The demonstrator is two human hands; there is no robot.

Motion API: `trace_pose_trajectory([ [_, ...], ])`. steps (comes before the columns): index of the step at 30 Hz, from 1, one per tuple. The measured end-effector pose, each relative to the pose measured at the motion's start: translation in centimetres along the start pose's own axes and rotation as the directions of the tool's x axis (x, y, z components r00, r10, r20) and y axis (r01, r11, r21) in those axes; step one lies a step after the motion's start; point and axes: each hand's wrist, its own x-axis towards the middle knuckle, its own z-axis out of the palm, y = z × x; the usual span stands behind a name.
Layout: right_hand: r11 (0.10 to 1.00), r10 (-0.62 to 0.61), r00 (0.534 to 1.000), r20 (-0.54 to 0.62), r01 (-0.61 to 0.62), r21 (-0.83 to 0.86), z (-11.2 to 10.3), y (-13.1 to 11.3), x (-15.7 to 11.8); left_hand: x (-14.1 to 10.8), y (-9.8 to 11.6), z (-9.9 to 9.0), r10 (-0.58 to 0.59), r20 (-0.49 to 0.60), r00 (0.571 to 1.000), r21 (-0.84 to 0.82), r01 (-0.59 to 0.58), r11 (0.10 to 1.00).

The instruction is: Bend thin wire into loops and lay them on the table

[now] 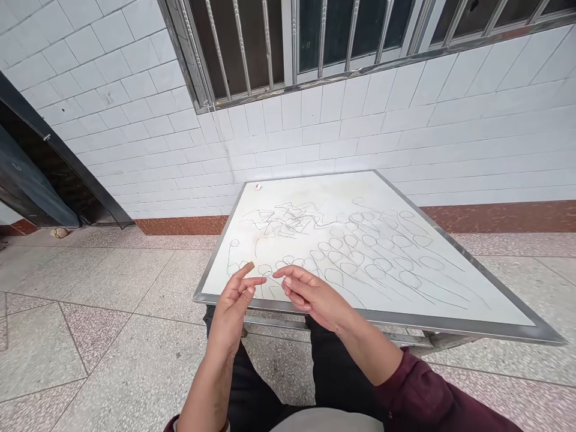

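My left hand [234, 303] is over the near left edge of the white tabletop [310, 192]. Its thumb and a finger come together in a pinch, while another finger, with a brownish wrap at its tip, points up. Facing it, a small gap away, my right hand [310, 293] pinches with thumb and fingers. Anything between the fingertips is too thin to make out. Beneath and beyond the hands lie several thin dark wires with looped ends [379, 264], spread over the middle and right. Farther back is a tangled heap of thin wavy wires [288, 221].
A metal rim [387, 318] frames the tabletop. At its far left corner lies a small white and red object [258, 187]. Behind stands a white tiled wall [288, 138] with a barred window [310, 42]. A dark doorway [40, 162] is at the left.
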Motion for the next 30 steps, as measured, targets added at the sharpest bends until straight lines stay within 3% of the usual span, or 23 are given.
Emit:
trace_pose_trajectory([
  [4,0.999,0.01,1.0,-0.013,-0.01,0.042,0.3,0.6,-0.3,-0.3,0.0,-0.1,-0.084,0.031,0.996,-0.025,0.084,0.996],
  [12,0.998,-0.006,0.999,-0.05,0.002,-0.07,0.4,1.1,-0.4,-0.3,-0.7,0.8,-0.082,-0.002,0.997,-0.134,0.081,0.988],
  [19,0.99,-0.05,0.999,0.013,0.048,0.136,-0.3,1.0,-0.9,0.1,-1.5,1.8,-0.141,-0.05,0.989,-0.308,0.119,0.944],
  [25,0.972,0.002,1.0,-0.009,0.0,0.234,-1.4,0.8,-0.9,0.5,-1.5,2.4,-0.067,-0.078,0.995,-0.131,0.057,0.99],
  [30,0.971,0.069,0.995,0.075,-0.085,0.223,-2.6,1.0,-1.0,0.8,-1.1,2.8,0.005,-0.089,0.996,0.038,-0.001,0.999],
])
